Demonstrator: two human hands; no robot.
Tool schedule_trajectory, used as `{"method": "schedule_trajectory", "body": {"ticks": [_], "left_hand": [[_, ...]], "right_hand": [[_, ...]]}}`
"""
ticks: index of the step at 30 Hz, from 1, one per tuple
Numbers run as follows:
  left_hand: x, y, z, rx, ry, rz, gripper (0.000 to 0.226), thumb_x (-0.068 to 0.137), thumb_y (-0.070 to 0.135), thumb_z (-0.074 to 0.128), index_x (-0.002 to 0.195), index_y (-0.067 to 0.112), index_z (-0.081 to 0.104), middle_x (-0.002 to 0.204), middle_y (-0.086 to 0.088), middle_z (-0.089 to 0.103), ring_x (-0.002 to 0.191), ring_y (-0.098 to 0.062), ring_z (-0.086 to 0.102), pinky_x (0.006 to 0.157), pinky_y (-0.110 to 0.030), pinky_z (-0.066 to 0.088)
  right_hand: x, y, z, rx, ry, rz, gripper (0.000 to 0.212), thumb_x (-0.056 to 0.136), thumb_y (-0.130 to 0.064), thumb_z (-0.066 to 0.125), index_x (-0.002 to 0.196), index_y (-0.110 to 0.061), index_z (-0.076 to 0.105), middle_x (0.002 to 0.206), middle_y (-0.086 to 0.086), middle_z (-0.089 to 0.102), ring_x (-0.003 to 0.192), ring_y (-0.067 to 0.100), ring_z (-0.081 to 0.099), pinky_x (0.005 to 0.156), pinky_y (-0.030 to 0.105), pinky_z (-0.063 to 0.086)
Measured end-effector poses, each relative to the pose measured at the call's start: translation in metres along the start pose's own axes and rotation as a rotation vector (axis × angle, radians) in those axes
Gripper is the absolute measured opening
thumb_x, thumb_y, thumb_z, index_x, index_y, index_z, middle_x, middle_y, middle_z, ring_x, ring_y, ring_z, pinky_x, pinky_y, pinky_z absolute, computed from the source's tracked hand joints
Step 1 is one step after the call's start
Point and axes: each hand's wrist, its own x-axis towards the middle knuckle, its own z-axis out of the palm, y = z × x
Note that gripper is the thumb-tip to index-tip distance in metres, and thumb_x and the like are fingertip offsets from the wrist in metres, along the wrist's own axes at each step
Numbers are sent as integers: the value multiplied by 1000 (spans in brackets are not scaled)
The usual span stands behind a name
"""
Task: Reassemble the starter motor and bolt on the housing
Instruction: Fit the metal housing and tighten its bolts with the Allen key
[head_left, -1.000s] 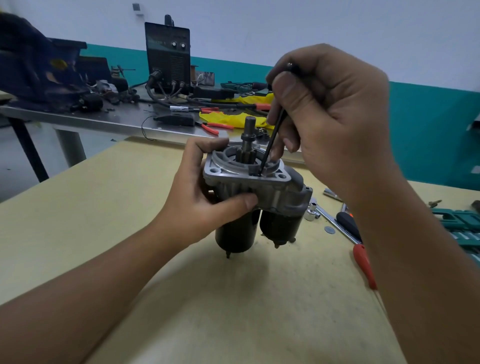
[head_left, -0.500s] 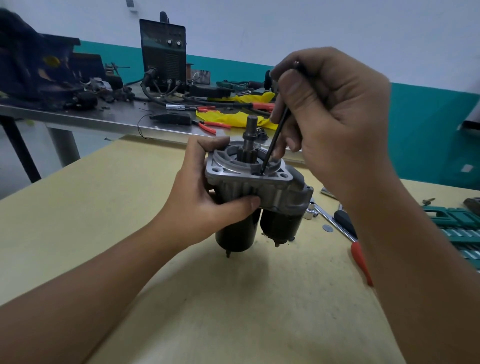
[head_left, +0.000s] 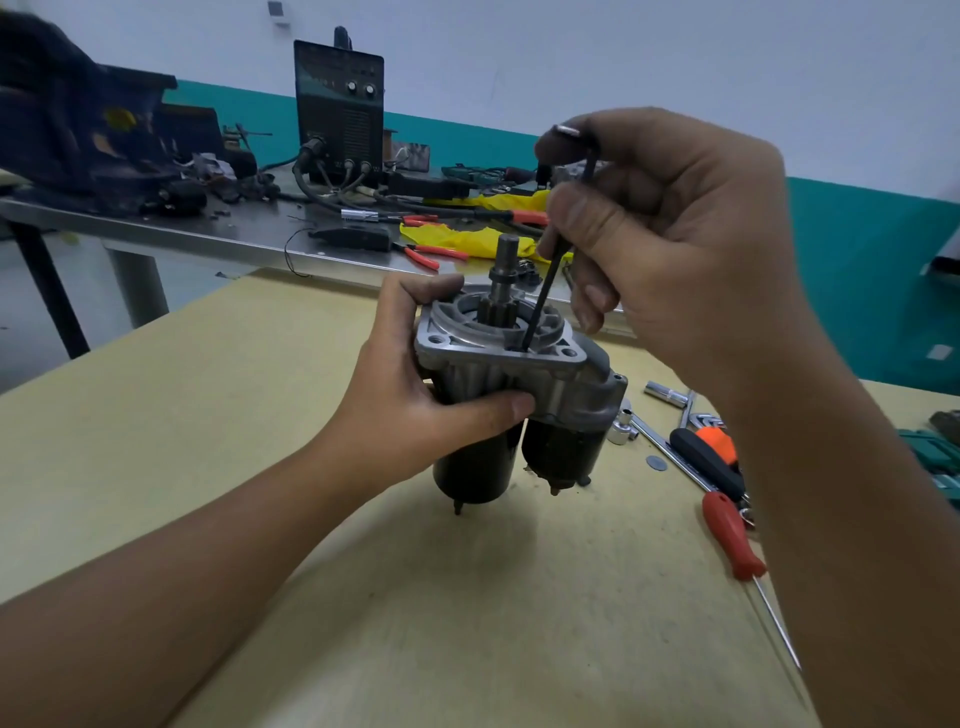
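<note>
Both hands unmoved: hex key (head_left: 540, 301) stays in housing (head_left: 498, 358).

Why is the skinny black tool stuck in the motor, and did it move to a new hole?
No. The hex key still has its tip in the same hole on the silver housing, just right of the gear shaft. The right hand keeps gripping it, probably tightening a bolt.

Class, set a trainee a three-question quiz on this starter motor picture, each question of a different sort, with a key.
1. True or false: the left hand steadies the starter motor.
2. The right hand holds: A a hex key, B pliers, C a socket.
3. Fill in: the key's tip sits in the silver ____, beside the pinion shaft.

Key: 1 true; 2 A; 3 housing.
</note>
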Motion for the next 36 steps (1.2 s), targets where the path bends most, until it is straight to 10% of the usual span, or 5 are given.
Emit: {"method": "schedule_trajectory", "body": {"ticks": [8,15,28,36], "left_hand": [[0,-1,0,-1,-3,12,80,63,30,89,126,33,40,119,21,66,117,-12,67,94,-26,56],[0,-7,-5,-19,42,25,81,63,29,92,125,33,40,119,20,64,117,-12,66,90,-21,55],[2,-8,-5,-21,-18,52,86,62,30,91,129,28,38,120,23,64,120,-14,65,95,-26,54],[2,-10,-7,-22,-9,54,82,65,28,90,128,29,38,119,21,63,118,-13,64,93,-26,54]], "right_hand": [[0,4,10,223,15,176,6,92,-11,71,89,-8,67,68,5,69,42,16,54,44,28,47],[0,5,-1,363,-144,297,4,92,-4,64,95,-2,66,80,16,75,56,24,70,44,28,52],[-4,16,17,348,88,363,17,87,-17,79,80,-13,64,70,13,71,46,18,61,42,24,47],[-2,10,6,288,-127,322,4,92,-5,68,95,-8,68,76,11,75,57,24,70,48,30,55]]}}
